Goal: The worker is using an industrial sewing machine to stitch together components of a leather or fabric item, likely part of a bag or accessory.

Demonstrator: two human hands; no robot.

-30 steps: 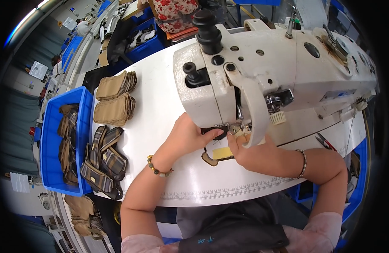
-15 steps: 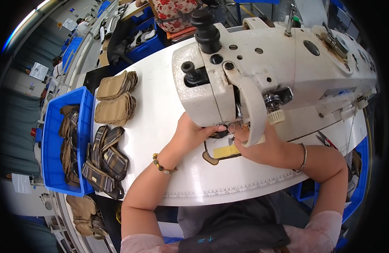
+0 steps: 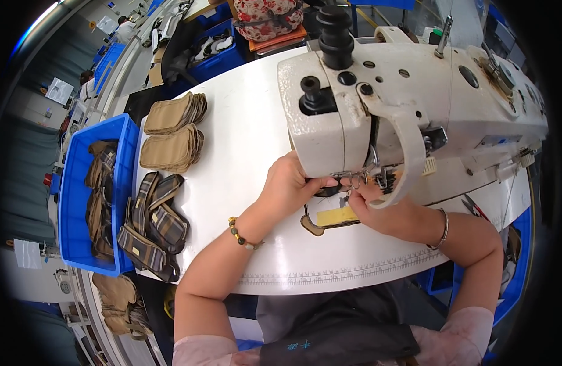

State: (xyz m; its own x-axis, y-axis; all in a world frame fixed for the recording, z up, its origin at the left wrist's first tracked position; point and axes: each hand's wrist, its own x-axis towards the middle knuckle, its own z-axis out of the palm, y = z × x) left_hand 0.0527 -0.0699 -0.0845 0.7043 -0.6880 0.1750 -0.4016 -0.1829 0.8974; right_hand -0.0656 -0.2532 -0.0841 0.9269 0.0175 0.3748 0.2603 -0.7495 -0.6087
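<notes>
Head: left hand [image 3: 288,184] touches dark piece [image 3: 329,191], well inside tabletop's front edge [image 3: 293,289].

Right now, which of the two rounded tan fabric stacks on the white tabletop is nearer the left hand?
The tan fabric stack between the other stack and the dark plaid fabric pieces; the other lies farther from the left hand.

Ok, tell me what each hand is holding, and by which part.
The left hand has its thumb on a small dark piece under the sewing machine; the exact grip is hidden. Whether the right hand holds anything cannot be told.
</notes>
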